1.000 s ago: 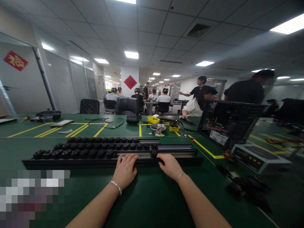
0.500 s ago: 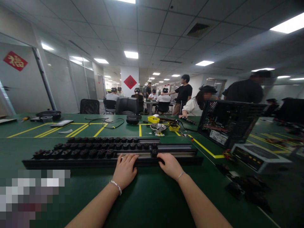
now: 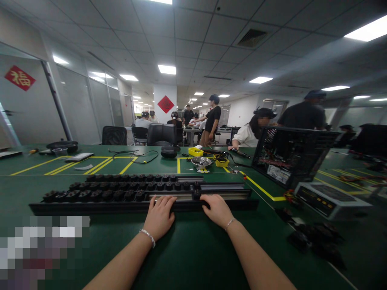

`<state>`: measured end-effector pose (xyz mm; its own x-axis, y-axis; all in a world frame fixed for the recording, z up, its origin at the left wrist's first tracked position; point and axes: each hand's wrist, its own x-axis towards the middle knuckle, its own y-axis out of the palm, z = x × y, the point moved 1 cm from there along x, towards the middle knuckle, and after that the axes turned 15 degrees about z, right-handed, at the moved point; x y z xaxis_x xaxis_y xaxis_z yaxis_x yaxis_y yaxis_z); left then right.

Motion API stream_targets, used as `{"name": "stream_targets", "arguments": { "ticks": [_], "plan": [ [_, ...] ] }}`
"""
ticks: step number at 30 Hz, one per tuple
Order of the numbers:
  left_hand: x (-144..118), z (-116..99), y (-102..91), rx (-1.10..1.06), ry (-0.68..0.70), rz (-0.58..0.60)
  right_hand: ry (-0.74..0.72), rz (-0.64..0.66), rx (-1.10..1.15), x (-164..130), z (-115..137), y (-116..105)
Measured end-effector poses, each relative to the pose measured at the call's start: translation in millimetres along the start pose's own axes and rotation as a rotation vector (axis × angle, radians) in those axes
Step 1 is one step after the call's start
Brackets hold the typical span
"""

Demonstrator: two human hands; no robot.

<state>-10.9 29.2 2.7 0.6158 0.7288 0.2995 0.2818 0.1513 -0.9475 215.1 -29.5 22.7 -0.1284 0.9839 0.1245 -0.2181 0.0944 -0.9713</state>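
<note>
Hidden: a pixelated patch (image 3: 42, 251) covers the near-left corner of the counter (image 3: 193, 249); dark parts (image 3: 314, 241) at right are too blurred to name.
Rail rack (image 3: 142, 197): long black stepped tracks lying across the green counter, rows of round black knobs (image 3: 121, 187) filling the left portion.
Left hand (image 3: 159, 217): flat on the front rail, fingers loosely spread, gripping nothing.
Right hand (image 3: 217, 209): fingers curled over the same rail's edge.
Right side: open computer case (image 3: 290, 155), metal, upright.

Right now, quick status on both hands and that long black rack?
Left hand flat on rack's near rail. Right hand curled on it. Long black rack flat on green table, rows part-filled. Nothing blocking.
</note>
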Motion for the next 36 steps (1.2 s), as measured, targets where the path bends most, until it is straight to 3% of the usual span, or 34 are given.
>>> {"name": "stream_targets", "arguments": {
  "ticks": [36],
  "plan": [
    [-0.4, -1.5, -2.3, -0.021, -0.003, 0.011, -0.005, -0.006, 0.041, 0.0, -0.2, -0.7]
  ]
}}
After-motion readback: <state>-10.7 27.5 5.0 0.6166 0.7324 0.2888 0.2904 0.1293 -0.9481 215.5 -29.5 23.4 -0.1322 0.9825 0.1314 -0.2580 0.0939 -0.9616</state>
